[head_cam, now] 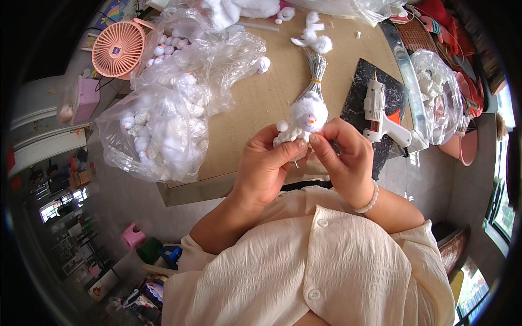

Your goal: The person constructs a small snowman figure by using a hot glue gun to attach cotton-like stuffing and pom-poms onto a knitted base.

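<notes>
Between my two hands is a small snowman doll [308, 121] with a fluffy white hat, an orange nose and a knitted white body. My left hand [265, 163] grips the body from the left, thumb across its front. From the right, my right hand [346, 157] pinches it just below the head. A white pompom [282, 125] sticks out beside the hat, above my left thumb. Behind the doll, a bundle of thin wires [316, 69] tied with a yellow band lies on the table [240, 134]. My fingers hide the doll's lower part.
A white glue gun [381, 110] rests on a black marbled board [355, 91] at right. Clear plastic bags [179, 142] of snowman heads and knitted bodies cover the left side. A pink fan [118, 49] stands behind them. White plush strips [314, 34] and a loose snowman head [264, 64] lie farther back.
</notes>
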`<action>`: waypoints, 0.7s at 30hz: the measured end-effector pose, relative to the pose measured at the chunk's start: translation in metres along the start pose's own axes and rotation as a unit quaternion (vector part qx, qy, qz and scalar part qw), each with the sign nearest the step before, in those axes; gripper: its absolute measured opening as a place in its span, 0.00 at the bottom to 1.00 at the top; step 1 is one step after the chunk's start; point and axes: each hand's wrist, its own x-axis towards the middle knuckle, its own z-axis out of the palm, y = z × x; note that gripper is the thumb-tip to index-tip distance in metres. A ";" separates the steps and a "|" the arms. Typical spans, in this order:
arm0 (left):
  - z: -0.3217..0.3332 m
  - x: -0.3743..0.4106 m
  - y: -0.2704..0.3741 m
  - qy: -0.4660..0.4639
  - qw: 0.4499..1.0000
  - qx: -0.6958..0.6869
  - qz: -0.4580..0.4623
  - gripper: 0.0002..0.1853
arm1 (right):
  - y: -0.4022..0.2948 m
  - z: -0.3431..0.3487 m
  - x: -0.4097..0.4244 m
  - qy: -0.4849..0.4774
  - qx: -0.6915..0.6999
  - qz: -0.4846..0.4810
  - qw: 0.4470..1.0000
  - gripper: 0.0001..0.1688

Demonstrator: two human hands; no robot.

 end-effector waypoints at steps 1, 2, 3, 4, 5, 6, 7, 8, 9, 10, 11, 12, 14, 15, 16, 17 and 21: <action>0.000 0.000 0.001 -0.002 1.000 0.001 0.002 0.09 | -0.001 -0.001 0.001 -0.004 -0.008 -0.015 1.000 0.04; -0.001 -0.001 0.001 -0.005 1.000 0.004 0.004 0.10 | -0.001 -0.001 0.001 -0.009 -0.017 -0.029 0.999 0.04; -0.004 -0.001 0.001 -0.009 1.000 0.006 0.006 0.10 | -0.001 -0.001 0.002 -0.016 -0.020 -0.041 0.999 0.04; -0.007 -0.002 0.001 -0.013 1.000 0.009 0.007 0.10 | -0.001 0.000 0.002 -0.023 -0.024 -0.054 0.998 0.04; -0.009 -0.003 0.001 -0.005 1.000 0.012 0.012 0.10 | -0.002 0.001 0.003 -0.031 -0.027 -0.066 0.997 0.03; -0.012 -0.004 0.002 0.003 1.000 0.016 0.017 0.10 | -0.004 0.002 0.005 -0.037 -0.048 -0.074 0.995 0.04; -0.014 -0.006 0.004 0.011 0.999 0.020 0.022 0.10 | -0.001 0.002 0.005 -0.049 -0.060 -0.071 0.994 0.04; -0.020 -0.007 0.004 0.032 0.999 0.027 0.026 0.11 | 0.004 0.003 0.006 -0.061 -0.072 -0.067 0.993 0.05; -0.026 -0.006 0.004 0.053 0.998 0.034 0.031 0.11 | 0.010 0.005 0.008 -0.073 -0.084 -0.065 0.992 0.05; -0.032 -0.007 0.005 0.074 0.996 0.040 0.036 0.12 | 0.015 0.006 0.011 -0.072 -0.093 -0.060 0.991 0.06; -0.036 -0.008 0.007 0.095 0.994 0.051 0.031 0.12 | 0.022 0.006 0.015 -0.072 -0.142 -0.102 0.982 0.07; -0.041 -0.009 0.009 0.117 0.991 0.061 0.026 0.13 | 0.029 0.006 0.019 -0.073 -0.189 -0.145 0.968 0.08; -0.052 -0.012 0.008 0.125 0.989 0.070 0.026 0.15 | 0.037 0.004 0.023 -0.105 -0.280 -0.212 0.931 0.14; -0.055 -0.013 0.007 0.119 0.991 0.060 0.028 0.15 | 0.036 0.005 0.024 -0.133 -0.311 -0.226 0.913 0.14; -0.057 -0.014 0.007 0.114 0.992 0.049 0.030 0.15 | 0.033 0.006 0.025 -0.160 -0.342 -0.240 0.894 0.14; -0.059 -0.015 0.006 0.107 0.993 0.038 0.032 0.16 | 0.032 0.007 0.025 -0.187 -0.372 -0.254 0.873 0.15; -0.053 -0.019 0.008 0.081 0.995 0.047 0.044 0.16 | 0.034 0.012 0.029 -0.230 -0.471 -0.285 0.803 0.18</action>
